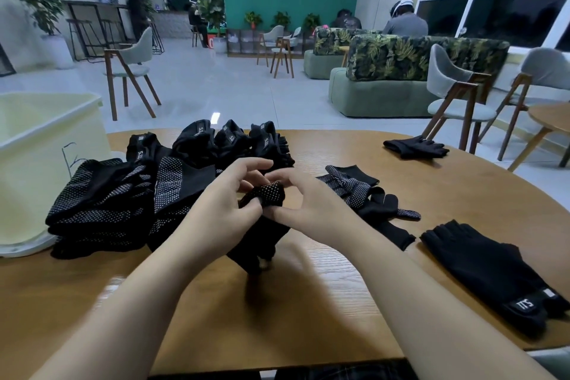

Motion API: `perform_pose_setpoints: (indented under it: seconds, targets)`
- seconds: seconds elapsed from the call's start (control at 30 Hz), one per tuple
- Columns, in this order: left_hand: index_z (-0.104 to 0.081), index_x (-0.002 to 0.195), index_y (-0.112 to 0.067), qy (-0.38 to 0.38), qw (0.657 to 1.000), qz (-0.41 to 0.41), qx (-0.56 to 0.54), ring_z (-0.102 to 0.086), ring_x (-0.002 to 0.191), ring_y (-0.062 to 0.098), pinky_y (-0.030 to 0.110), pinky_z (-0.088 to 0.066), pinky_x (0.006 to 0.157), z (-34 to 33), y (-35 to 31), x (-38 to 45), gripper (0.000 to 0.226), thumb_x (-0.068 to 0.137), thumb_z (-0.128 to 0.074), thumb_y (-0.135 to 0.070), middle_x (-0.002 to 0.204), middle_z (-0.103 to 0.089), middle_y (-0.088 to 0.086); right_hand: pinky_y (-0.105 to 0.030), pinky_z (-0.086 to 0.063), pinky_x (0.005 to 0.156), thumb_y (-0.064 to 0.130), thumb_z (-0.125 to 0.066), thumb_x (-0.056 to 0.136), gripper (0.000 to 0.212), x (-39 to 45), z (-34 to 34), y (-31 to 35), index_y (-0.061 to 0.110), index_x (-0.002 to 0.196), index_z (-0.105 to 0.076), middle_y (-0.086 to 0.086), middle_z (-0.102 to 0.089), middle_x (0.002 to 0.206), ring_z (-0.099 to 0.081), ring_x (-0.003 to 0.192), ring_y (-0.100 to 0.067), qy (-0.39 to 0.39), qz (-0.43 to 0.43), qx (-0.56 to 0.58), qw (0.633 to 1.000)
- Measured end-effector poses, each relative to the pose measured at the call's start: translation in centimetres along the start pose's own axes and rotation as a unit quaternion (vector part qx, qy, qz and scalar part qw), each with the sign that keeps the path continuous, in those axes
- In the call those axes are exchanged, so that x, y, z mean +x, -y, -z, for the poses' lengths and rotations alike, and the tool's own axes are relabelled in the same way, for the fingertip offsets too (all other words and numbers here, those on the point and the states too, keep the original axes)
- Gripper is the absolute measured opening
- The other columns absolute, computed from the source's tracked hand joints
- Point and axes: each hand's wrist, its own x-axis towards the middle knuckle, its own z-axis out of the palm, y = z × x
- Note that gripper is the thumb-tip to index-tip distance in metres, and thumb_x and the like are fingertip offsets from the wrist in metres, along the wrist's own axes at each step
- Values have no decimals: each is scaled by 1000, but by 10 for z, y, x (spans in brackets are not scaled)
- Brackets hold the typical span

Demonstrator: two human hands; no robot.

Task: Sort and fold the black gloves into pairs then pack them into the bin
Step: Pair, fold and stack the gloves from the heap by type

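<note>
A black dotted glove (268,194) is held just above the wooden table (308,302), its lower part hanging down between my hands. My left hand (222,207) pinches its near edge with curled fingers. My right hand (308,207) grips its right side. Piles of folded dotted gloves (101,210) and a heap with label tabs (228,142) lie to the left and behind. Loose dotted gloves (364,191) lie to the right. A fingerless glove (487,268) lies at the near right, another (415,146) at the far right. The pale yellow bin (37,145) stands at the left.
The bin sits on a white lid (24,248) at the table's left edge. Chairs (456,92) and a second round table (552,120) stand beyond the right edge. Sofas, plants and several people are far behind.
</note>
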Motion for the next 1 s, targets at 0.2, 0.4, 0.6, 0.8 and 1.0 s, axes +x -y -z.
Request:
perform_pose_setpoints:
  seconds: [0.2, 0.4, 0.6, 0.8, 1.0]
  targets:
    - [-56, 113, -38, -29, 999, -21, -39, -57, 95, 5, 25, -50, 84, 10, -9, 2, 44, 88, -56, -1, 98, -60, -19, -21, -44, 87, 29, -66, 87, 16, 0, -7, 1, 41, 94, -57, 18, -64, 99, -59, 100, 0, -5, -19, 93, 995]
    - [-59, 111, -37, -62, 997, -9, -53, -62, 99, 8, 34, -54, 84, 22, -3, 2, 32, 92, -58, -11, 106, -63, -11, -19, -44, 69, 30, -56, 90, 16, 4, -18, 15, 46, 92, -55, 18, -64, 86, -58, 77, -4, -46, 4, 162, 986]
    - [-56, 113, -41, -42, 998, 14, -49, -69, 68, 19, 45, -58, 58, 29, -2, -4, 30, 97, -49, -17, 88, -69, -7, -14, -42, 63, 19, -57, 95, 22, 11, -23, 23, 41, 92, -54, 23, -63, 82, -56, 70, 1, -57, 12, 169, 984]
    - [-60, 105, -40, -72, 992, 2, -100, -68, 70, 12, 27, -54, 57, 42, 0, 1, 31, 97, -49, -12, 91, -66, -14, -26, -46, 95, 41, -60, 89, 35, 22, -27, 29, 44, 120, -44, 20, -55, 120, -54, 113, -1, -54, -9, 157, 986]
    - [-60, 96, -36, -66, 985, -19, -158, -62, 67, 35, 43, -52, 58, 60, -5, 3, 27, 98, -48, -12, 91, -67, -4, -24, -44, 95, 54, -58, 80, 52, 29, -39, 39, 47, 127, -37, 15, -53, 124, -53, 113, 0, -32, -24, 208, 977]
